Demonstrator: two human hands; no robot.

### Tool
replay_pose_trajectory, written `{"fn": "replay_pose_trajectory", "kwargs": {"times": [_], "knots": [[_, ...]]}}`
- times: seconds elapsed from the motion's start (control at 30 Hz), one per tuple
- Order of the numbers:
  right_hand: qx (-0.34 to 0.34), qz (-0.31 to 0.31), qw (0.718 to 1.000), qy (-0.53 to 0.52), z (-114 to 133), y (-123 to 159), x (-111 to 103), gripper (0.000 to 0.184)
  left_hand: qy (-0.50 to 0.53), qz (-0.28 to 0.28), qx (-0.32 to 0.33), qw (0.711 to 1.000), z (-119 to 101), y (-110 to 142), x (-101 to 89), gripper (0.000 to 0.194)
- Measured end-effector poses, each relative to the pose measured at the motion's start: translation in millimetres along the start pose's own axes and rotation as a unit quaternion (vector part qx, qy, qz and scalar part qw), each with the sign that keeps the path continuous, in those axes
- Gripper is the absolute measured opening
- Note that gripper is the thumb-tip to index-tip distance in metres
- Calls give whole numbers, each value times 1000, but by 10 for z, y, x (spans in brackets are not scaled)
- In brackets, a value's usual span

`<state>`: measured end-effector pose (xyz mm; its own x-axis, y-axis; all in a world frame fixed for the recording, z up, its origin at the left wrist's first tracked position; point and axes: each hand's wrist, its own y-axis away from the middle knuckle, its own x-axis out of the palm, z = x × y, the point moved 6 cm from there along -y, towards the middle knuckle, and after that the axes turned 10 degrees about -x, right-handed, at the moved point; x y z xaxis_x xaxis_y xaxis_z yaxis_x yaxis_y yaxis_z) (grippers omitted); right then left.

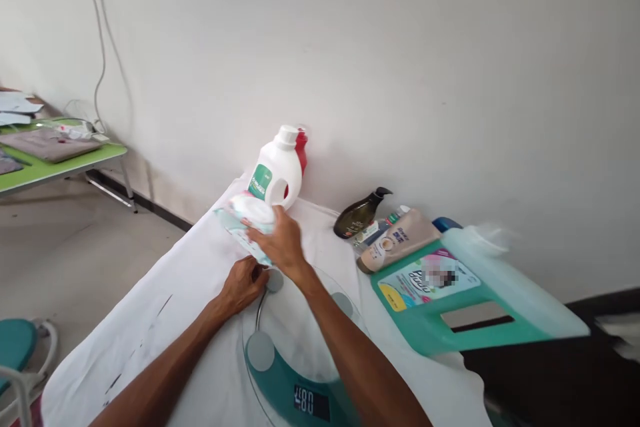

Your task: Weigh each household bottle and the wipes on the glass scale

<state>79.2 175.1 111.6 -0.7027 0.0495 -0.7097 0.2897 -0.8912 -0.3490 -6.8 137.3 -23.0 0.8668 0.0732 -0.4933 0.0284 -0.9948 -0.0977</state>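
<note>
My right hand [283, 237] grips a pack of wet wipes [245, 217] with a white lid, tilted above the white cloth. Just below it, my left hand [245, 283] is closed, fingers curled, at the far left edge of a glass bathroom scale [295, 340]. Whatever its fingers hold, if anything, is hidden. The scale has round grey pads, a teal front band and a lit display [311, 401], partly covered by my right forearm. Beyond the wipes stands a white detergent bottle [275, 163], with a red bottle [301, 150] partly hidden behind it.
Along the wall lie a dark pump bottle [361, 215], a beige tube [397, 240] and a large green jug [430, 320] on the cloth-covered table [200, 347]. A green table [75, 163] with papers stands at left, above a teal stool [17, 347].
</note>
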Motion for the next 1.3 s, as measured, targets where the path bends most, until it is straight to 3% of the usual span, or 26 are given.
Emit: {"fn": "replay_pose_trajectory", "kwargs": {"times": [0.07, 0.13, 0.27, 0.4, 0.5, 0.6, 0.7, 0.8, 0.97, 1.1, 1.2, 1.3], "knots": [[-20, 55, 993, 101, -14, -289, 355, 47, 5, 11, 6, 1000, -28, -3, -21, 18], [-27, 66, 990, 119, -96, -472, 551, 46, 7, 23, 13, 1000, -63, -9, -37, 24], [-16, 65, 988, 138, -315, -598, 663, 59, -2, 45, -1, 999, -79, -48, -35, 33], [-40, 82, 988, 127, -401, -515, 669, 71, -23, 43, -18, 999, -65, -78, -36, 38], [-107, 15, 987, 116, -415, -334, 412, 74, -28, 42, -23, 998, -64, -76, -40, 40], [-120, -161, 973, 116, -653, -147, -234, 63, -37, 39, -27, 998, -72, -60, -41, 43], [16, -325, 936, 131, -1201, -73, -963, 76, -37, 36, -32, 998, -86, -43, -38, 45], [121, -357, 919, 112, -1707, -217, -1354, 76, -31, 43, -35, 998, -99, -31, -26, 47], [192, -379, 903, 74, -2162, -618, -1507, 68, -26, 55, -39, 997, -108, -27, -18, 50], [231, -381, 894, 41, -2374, -813, -1538, 45, -32, 57, -39, 997, -120, -31, -22, 46], [215, -372, 902, 27, -2412, -821, -1537, 33, -31, 56, -36, 997, -104, -43, -14, 41], [177, -368, 913, 18, -2292, -660, -1546, 27, -28, 51, -35, 998, -70, -48, -9, 38]]}}
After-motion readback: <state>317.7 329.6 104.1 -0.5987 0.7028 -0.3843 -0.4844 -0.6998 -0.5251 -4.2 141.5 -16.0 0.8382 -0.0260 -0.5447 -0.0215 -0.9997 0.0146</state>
